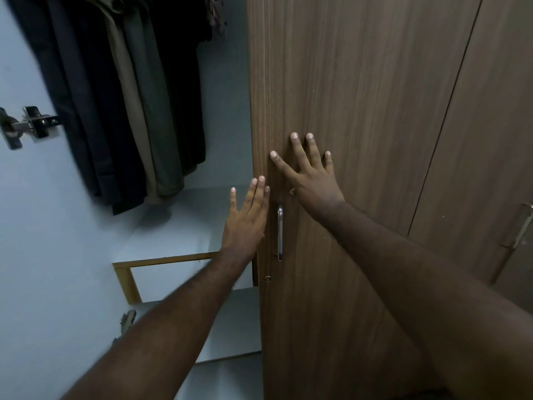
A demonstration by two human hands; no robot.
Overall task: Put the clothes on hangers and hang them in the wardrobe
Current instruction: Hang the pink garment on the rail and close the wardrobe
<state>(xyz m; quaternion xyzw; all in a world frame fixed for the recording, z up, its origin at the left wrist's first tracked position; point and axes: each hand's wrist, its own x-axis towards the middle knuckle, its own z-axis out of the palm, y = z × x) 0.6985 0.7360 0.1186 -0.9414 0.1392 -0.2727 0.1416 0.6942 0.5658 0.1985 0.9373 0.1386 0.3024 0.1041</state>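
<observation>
While the right hand (314, 180) lies flat against the brown wood-grain wardrobe door (346, 96), fingers straight and spread and grasping nothing, the left hand (246, 217) reaches up beside it with straight, released fingers at the door's left edge; whether its fingertips touch the edge cannot be told. A slim vertical chrome door handle (279, 233) sits just right of the left hand and below the right one, with a small round brass keyhole (268, 278) under it. Left of the door the wardrobe stands open, its pale grey interior (219, 116) showing. Hanging there at upper left is a row of dark, beige and olive clothes (124, 96), their hems well above the pale shelf (184, 223); the hangers are out of sight. A metal hinge (28, 125) is fixed on the pale panel at far left. A second brown door (490, 140) with its own handle stands at right.
</observation>
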